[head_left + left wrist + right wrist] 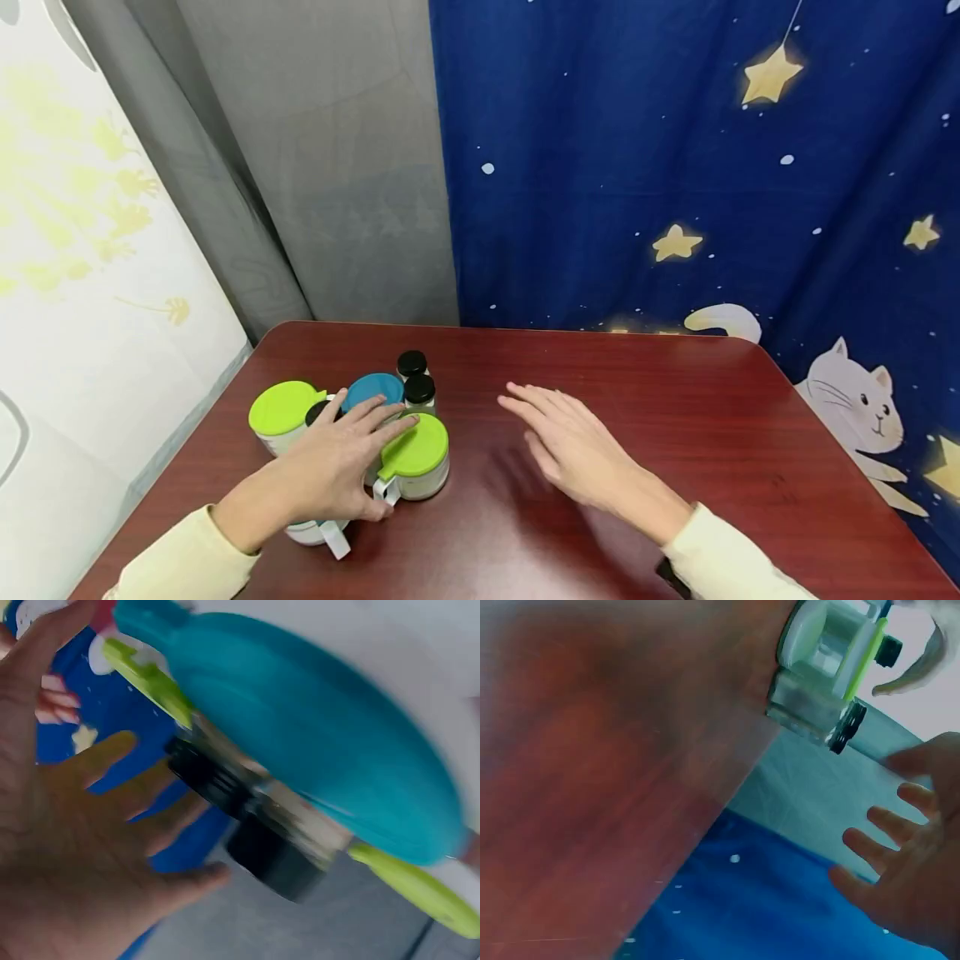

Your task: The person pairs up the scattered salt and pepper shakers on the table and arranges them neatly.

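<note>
My left hand (330, 467) is spread over a tight group of lidded containers, with nothing between its fingers. Nearest its fingertips is a jar with a lime-green lid (417, 446) and a white handle. A second green-lidded jar (283, 408) stands to the left, and a blue-lidded jar (375, 388) behind the fingers. Two small jars with black caps, a rear one (412, 363) and a nearer one (419, 389), stand at the back. Under the palm, another white-handled container (306, 533) is mostly hidden. A large teal lid (315, 735) fills much of the left wrist view. My right hand (573, 450) hovers over the table, fingers extended, holding nothing.
The dark red-brown table (675, 417) has rounded far corners. Behind it hang a grey curtain (360, 167) and a blue star-patterned curtain (570, 167). A white cloth with yellow prints (90, 250) lines the left side. Another black cap (318, 412) shows between the left-hand jars.
</note>
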Demonstrator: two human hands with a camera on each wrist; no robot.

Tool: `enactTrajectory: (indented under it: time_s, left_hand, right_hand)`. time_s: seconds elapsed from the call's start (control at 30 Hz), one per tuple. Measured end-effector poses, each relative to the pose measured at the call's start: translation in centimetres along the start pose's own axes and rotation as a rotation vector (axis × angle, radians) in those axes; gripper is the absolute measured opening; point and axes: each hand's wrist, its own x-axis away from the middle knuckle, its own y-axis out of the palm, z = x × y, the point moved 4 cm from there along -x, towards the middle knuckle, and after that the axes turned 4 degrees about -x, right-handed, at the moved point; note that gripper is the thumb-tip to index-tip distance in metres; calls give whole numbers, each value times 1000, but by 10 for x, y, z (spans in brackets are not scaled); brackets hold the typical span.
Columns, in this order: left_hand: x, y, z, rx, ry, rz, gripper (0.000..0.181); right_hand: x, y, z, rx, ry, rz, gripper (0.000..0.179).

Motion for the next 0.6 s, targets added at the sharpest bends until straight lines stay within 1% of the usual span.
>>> enactTrajectory:
  time_s: [0.1,0.17,0.27,0.3,0.37,0.43,0.5,0.57,0.6]
  left_hand:
    - [-3,6,4,-37,35,-120,104]
    - [-5,8,6,-63,51,-164,103]
    - [-7,9,10,-116,78,-159,95]
    - [-8,9,12,-126,87,-148,93]
    - [-10,9,16,-132,106,-131,89]
    - [-12,10,19,-130,115,-117,87]
    - [-13,10,22,-120,110,-99,86]
    - [-14,11,25,-117,89,-74,85]
    - [-14,12,26,-116,74,-56,86]
  right_hand:
    - [-33,19,-3,28,-38,1,58]
    - [-54,35,-6,16,-37,-40,61]
    - [-76,59,-12,-14,-43,-154,65]
    - [-81,66,-14,-29,-38,-190,66]
    - [-87,75,-15,-52,-18,-232,66]
    - [-91,78,-15,-101,3,-231,59]
    - [-95,79,-12,-173,14,-222,49]
    - [-97,80,-7,-271,33,-233,37]
    - [-98,81,-5,-324,48,-243,34]
